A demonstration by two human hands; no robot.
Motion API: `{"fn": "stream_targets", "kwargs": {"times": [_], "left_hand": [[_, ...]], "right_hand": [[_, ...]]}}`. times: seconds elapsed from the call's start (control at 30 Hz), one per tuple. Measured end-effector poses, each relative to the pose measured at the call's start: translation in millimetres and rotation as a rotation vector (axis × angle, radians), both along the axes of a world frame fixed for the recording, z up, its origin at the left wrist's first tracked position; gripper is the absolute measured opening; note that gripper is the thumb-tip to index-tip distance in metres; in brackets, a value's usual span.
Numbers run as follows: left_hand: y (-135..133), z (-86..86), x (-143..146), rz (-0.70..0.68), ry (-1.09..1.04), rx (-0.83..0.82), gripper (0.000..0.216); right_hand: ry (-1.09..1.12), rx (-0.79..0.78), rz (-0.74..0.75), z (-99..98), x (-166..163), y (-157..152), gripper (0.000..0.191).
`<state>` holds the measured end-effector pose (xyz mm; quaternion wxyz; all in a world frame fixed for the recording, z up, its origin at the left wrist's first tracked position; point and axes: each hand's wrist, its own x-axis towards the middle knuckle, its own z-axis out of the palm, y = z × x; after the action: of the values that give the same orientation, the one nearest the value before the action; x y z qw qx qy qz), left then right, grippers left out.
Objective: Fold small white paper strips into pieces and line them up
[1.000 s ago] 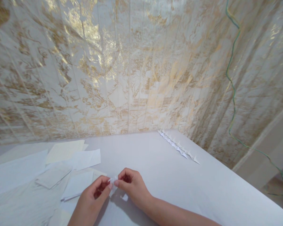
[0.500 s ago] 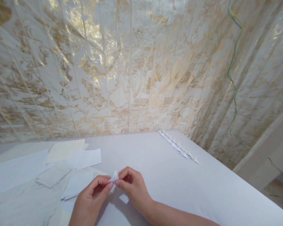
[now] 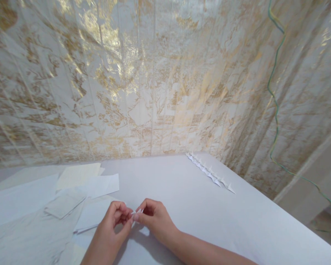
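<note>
Between my two hands, a little above the white table [image 3: 209,228], is a small folded piece of white paper [image 3: 138,211]. My left hand [image 3: 114,224] pinches its left side between thumb and fingertips. From the other side, the thumb and forefinger of my right hand [image 3: 156,219] close on the same paper. The fingertips hide much of it, so its exact shape cannot be made out. A small white paper piece [image 3: 145,231] lies on the table below, partly covered by my hands.
Loose paper sheets [image 3: 22,198] and a stack of paper squares [image 3: 92,213] spread over the left side. Two rows of pointed folded paper pieces [image 3: 209,171] lie near the back right edge. A gold-patterned curtain [image 3: 143,92] hangs behind, with a green-yellow wire [image 3: 276,110] at right.
The folded paper has tilted down from its upright point and shows less between the fingers. My left hand's fingers have shifted slightly up and right, curling more; the right hand stays near.
</note>
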<state>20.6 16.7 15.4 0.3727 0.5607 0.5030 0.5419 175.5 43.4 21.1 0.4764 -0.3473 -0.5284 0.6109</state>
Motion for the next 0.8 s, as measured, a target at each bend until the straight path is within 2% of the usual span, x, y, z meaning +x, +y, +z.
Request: {"fn": "stream_targets", "kwargs": {"times": [0.2,0.37,0.6,0.8], "left_hand": [[-4,-2.5,2,-0.004,0.06,0.003,0.024],[-5,-7.4,5,-0.084,0.118,-0.068,0.024],[-11,4.2,2,-0.085,0.28,-0.034,0.033],[-2,-8.0,-2,-0.063,0.297,-0.083,0.036]], "right_hand": [[-0.105,0.068,-0.081,6.1,3,-3,0.04],[-0.113,0.166,-0.149,11.3,2,-9,0.033],[-0.032,-0.009,-0.082,7.4,-4,-14,0.04],[0.008,-0.056,-0.047,9.5,-1,-8,0.047]]}}
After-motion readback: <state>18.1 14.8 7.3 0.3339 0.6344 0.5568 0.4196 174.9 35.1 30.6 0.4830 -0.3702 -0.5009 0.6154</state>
